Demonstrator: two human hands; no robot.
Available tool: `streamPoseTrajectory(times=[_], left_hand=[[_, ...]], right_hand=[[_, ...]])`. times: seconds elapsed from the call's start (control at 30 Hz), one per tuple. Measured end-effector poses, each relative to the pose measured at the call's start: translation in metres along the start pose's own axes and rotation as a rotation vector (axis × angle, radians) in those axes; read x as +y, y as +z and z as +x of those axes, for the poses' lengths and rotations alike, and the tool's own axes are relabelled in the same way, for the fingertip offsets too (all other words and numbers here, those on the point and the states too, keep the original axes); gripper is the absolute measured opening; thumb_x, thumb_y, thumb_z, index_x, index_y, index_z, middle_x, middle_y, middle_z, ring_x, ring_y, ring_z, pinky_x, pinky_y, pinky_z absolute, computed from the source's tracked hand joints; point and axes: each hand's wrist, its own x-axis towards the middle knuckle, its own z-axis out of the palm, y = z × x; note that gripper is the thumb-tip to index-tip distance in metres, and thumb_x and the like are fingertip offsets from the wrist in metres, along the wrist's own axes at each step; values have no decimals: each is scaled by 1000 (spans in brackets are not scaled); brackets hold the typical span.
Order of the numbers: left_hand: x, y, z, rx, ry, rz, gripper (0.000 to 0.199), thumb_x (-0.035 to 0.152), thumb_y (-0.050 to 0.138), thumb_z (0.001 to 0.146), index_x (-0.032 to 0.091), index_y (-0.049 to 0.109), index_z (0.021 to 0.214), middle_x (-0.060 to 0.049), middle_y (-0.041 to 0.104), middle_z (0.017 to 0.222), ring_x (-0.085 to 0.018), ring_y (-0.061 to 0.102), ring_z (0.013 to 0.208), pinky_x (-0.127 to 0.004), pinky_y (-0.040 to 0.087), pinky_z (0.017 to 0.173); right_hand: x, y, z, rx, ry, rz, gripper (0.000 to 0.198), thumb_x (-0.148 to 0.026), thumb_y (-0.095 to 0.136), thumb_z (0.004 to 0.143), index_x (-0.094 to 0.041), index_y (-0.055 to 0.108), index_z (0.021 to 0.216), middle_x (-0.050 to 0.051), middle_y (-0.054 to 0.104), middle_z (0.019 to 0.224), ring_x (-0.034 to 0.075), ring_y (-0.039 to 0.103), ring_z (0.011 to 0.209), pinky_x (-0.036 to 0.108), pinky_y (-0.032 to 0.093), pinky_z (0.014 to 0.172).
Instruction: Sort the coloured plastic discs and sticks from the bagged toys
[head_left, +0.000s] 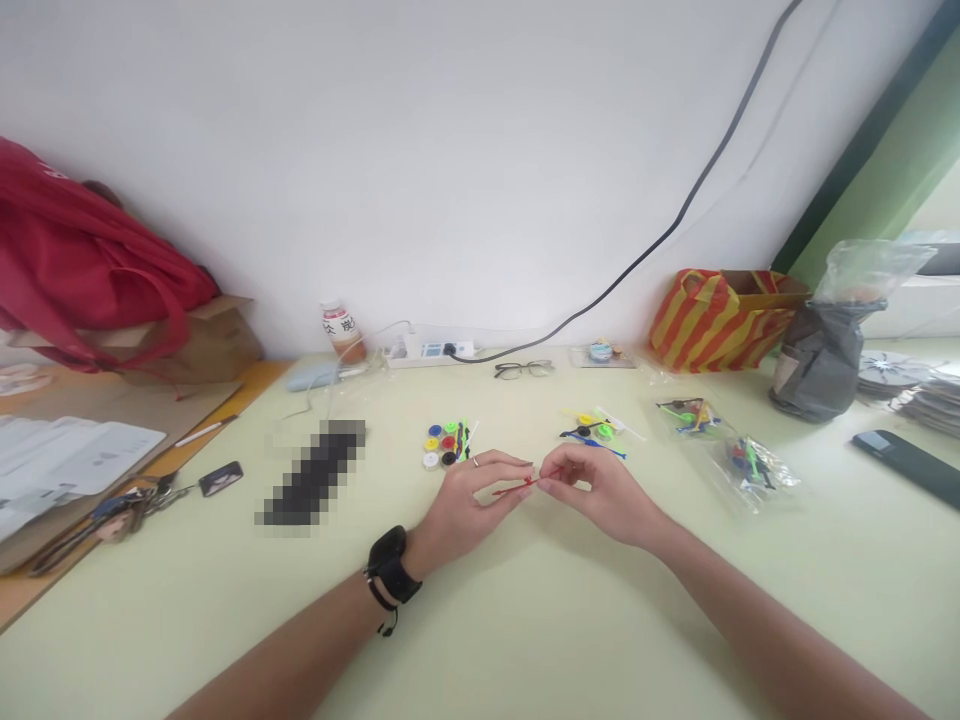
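Slender red piece point(507, 490): axis crosswise, pinched by left hand point(469, 500); right end met by right hand point(596, 488), fingertips pressed together

Two hands point(474, 500) point(609, 497), one watch point(391, 563), one bottle point(342, 330)

The green table point(465, 640) is lined along its back edge with a bottle point(343, 328) near the back left corner, a power strip point(431, 351), eyeglasses point(510, 370) and a striped bag point(705, 325). Two clusters of coloured plastic parts point(448, 442) are laid nearer its middle; two clear packets point(754, 468) and a black phone point(911, 467), toward its right side.
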Motion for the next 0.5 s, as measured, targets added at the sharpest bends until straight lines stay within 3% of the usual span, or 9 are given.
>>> streamPoseTrajectory(times=[0.27,0.5], left_hand=[[4,-1,-2,-46,-41,50,19,21,69,95,24,77,112,-8,79,107,-21,74,99,-35,60,88],[4,-2,-3,-59,-115,51,15,17,71,89,22,75,103,-6,79,99,-20,74,91,-32,57,84]], right_hand=[[2,1,0,16,-32,-13,22,-43,70,92,-21,70,89,5,69,86,18,59,73,32,49,67],[2,2,-1,6,-84,-73,15,-36,70,94,-22,72,89,3,64,84,16,55,72,31,45,66]])
